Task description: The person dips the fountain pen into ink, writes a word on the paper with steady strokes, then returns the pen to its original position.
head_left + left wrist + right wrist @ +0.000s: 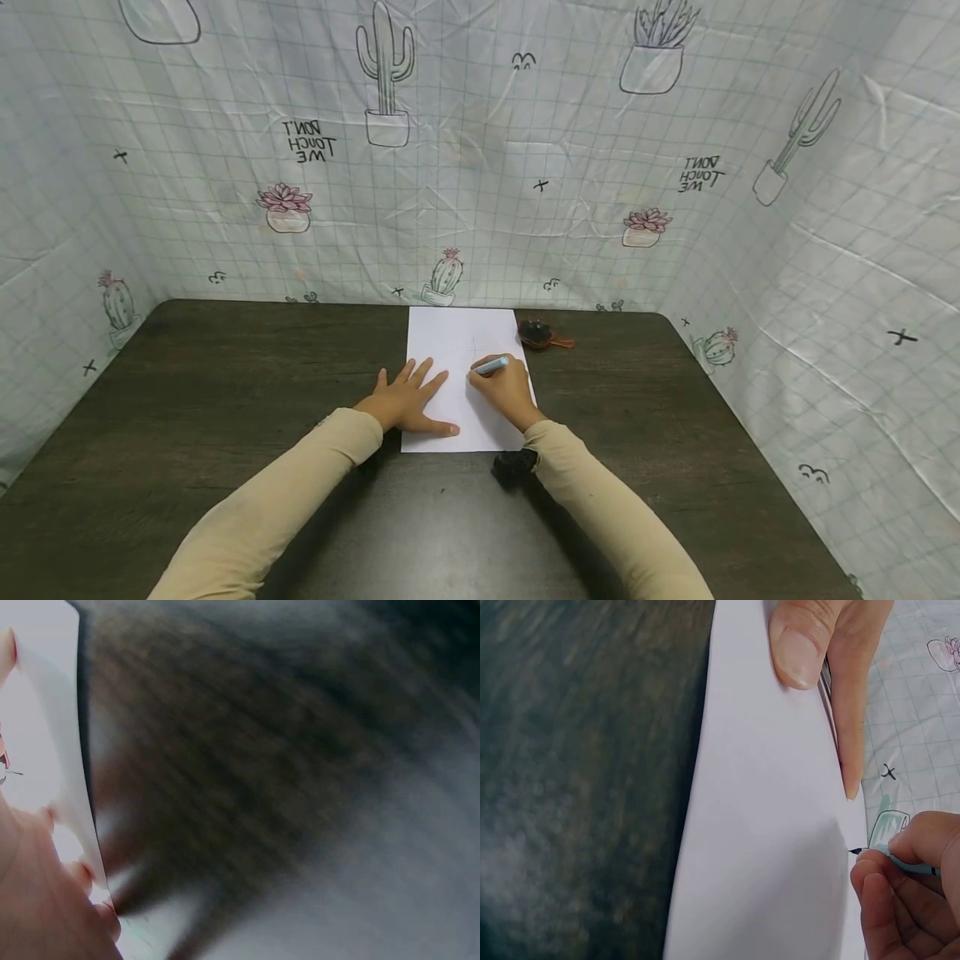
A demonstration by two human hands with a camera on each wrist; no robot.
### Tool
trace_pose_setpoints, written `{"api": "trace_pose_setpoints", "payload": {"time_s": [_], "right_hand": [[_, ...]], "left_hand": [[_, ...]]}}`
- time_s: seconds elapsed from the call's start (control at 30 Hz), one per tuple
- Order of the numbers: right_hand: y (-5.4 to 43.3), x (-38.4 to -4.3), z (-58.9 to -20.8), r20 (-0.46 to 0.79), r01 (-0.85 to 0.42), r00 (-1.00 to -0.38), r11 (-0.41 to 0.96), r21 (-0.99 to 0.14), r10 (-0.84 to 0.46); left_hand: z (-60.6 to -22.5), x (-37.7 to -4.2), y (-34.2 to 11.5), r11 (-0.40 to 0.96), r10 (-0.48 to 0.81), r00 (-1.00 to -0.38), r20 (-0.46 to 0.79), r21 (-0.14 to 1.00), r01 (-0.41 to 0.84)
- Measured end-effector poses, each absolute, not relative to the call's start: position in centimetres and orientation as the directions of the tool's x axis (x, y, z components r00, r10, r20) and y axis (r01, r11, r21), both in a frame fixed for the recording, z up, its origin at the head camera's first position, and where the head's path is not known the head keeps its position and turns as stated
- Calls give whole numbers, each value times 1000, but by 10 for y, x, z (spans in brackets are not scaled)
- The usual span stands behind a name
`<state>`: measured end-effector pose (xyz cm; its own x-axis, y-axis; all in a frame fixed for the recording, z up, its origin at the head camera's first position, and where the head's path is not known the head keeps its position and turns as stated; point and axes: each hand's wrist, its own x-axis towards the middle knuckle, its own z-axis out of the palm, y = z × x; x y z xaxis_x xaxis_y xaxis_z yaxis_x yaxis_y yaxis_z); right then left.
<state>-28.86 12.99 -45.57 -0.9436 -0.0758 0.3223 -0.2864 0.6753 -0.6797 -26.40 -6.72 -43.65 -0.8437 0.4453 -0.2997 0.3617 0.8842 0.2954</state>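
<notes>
A white sheet of paper (442, 333) lies upright on the dark table, with a few faint lines on its upper part. My left hand (408, 404) rests on its left side, fingers spread and thumb pointing right. On the paper's right half, my right hand (510, 390) pinches a light blue pen (491, 365) between thumb and fingers. The right wrist view has the pen's dark tip (856, 850) right at the paper's surface, with the left thumb (799, 656) pressed on the sheet above it. In the left wrist view only part of the left hand (45, 892) shows along the paper's edge.
A small dark rounded object with an orange-brown rim and tail (536, 333) lies beside the paper's upper right corner. Something black (513, 467) sits under my right wrist. A cactus-print cloth (480, 167) hangs behind the dark wood-grain table (285, 358) and along its sides.
</notes>
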Motion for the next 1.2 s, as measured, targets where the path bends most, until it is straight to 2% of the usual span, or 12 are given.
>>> {"api": "trace_pose_setpoints", "payload": {"time_s": [0.37,0.7,0.97,1.2], "right_hand": [[130,-290,-455,294,-273,-952,665,-695,-83],[140,-307,-446,366,-303,-930,644,-703,-38],[148,-322,-449,288,-210,-957,642,-737,18],[150,-328,-453,257,-182,-966,654,-734,19]], "left_hand": [[-439,-266,-68,884,443,-844,-303,305,355],[-440,-266,-67,881,449,-840,-306,309,358],[-443,-267,-66,884,443,-846,-295,300,358],[-444,-267,-67,890,435,-848,-302,287,354]]}}
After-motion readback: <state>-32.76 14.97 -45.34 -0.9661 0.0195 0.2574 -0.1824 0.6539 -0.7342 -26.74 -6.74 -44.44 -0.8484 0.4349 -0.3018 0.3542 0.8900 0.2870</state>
